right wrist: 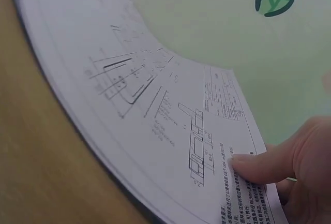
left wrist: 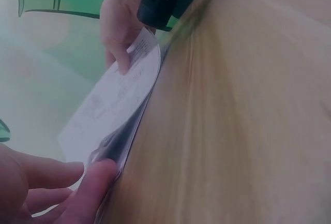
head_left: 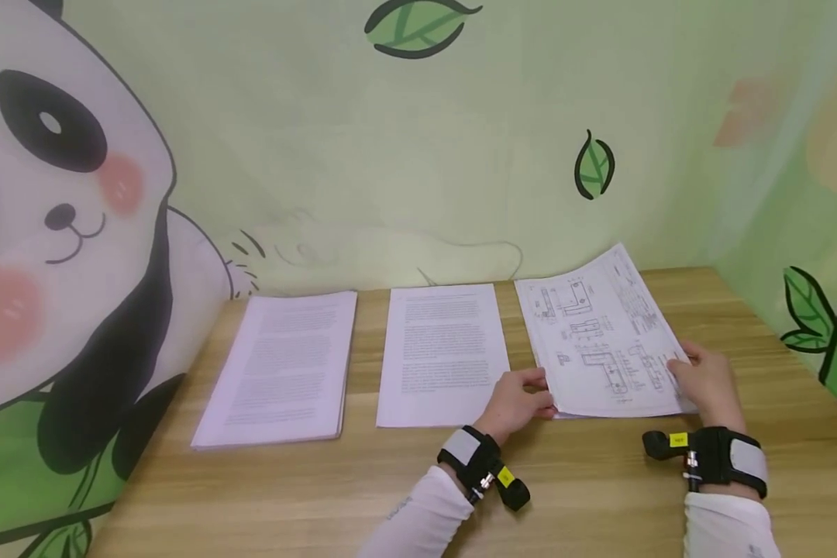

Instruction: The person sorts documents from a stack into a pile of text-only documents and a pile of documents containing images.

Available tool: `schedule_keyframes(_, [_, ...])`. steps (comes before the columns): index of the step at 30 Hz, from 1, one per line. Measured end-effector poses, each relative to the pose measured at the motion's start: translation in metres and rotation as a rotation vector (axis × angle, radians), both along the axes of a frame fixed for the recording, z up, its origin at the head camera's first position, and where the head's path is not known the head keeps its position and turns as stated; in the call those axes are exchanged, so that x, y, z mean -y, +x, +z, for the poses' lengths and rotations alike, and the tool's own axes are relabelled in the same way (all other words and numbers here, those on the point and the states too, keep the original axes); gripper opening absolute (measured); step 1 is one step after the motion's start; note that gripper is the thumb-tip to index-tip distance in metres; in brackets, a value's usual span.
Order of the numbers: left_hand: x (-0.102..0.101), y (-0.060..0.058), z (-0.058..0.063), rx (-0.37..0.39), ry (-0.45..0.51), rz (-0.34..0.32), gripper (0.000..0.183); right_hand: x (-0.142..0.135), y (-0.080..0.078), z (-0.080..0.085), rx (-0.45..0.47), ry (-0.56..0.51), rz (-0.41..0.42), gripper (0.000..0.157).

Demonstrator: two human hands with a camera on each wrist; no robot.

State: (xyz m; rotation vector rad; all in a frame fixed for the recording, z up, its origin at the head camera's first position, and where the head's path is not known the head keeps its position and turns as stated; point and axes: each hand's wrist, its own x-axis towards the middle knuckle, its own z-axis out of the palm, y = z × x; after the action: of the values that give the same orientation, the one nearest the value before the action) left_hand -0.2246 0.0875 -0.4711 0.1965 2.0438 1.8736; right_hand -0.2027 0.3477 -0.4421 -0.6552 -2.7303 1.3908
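Observation:
A sheet of technical drawings (head_left: 603, 341) lies at the right of the table, its right side bent upward. My right hand (head_left: 711, 384) pinches its right edge, thumb on the printed face and fingers underneath, as the right wrist view shows. At the near left corner, my left hand (head_left: 516, 403) holds the paper's edge between thumb (left wrist: 95, 182) and fingers. More paper shows under the raised sheet (left wrist: 121, 94) in the left wrist view. Small line figures and a printed text block (right wrist: 243, 182) cover the sheet.
A printed text page (head_left: 442, 356) lies in the middle of the wooden table (head_left: 286, 496), partly behind my left hand. Farther left lies a thicker stack of printed pages (head_left: 279, 372). A wall with a painted panda (head_left: 111, 155) and leaves stands directly behind the table.

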Motion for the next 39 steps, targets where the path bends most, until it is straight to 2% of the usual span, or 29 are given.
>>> schedule_keyframes(6, [0.001,0.001,0.005,-0.007,-0.057,0.029,0.043,-0.001,-0.006,-0.005,-0.064,0.138,-0.076,0.050])
schedule_keyframes(10, [0.003,0.000,0.006,0.002,-0.083,0.058,0.038,0.002,-0.008,-0.006,-0.088,0.209,-0.089,0.046])
schedule_keyframes(19, [0.008,0.000,0.008,0.005,-0.141,0.054,0.037,0.012,-0.007,0.004,-0.014,0.255,0.046,0.056])
schedule_keyframes(24, [0.017,0.001,0.015,0.010,-0.115,0.041,0.041,0.026,-0.011,0.013,-0.039,0.263,0.084,0.060])
schedule_keyframes(29, [0.037,-0.004,0.032,-0.056,-0.118,0.032,0.039,0.057,-0.017,0.024,-0.180,0.271,0.105,0.051])
schedule_keyframes(33, [0.058,-0.009,0.049,-0.139,-0.131,0.056,0.040,0.083,-0.021,0.031,-0.284,0.224,0.172,0.048])
schedule_keyframes(39, [0.101,-0.014,0.067,-0.279,-0.240,0.098,0.039,0.119,-0.026,0.037,-0.363,0.125,0.273,0.044])
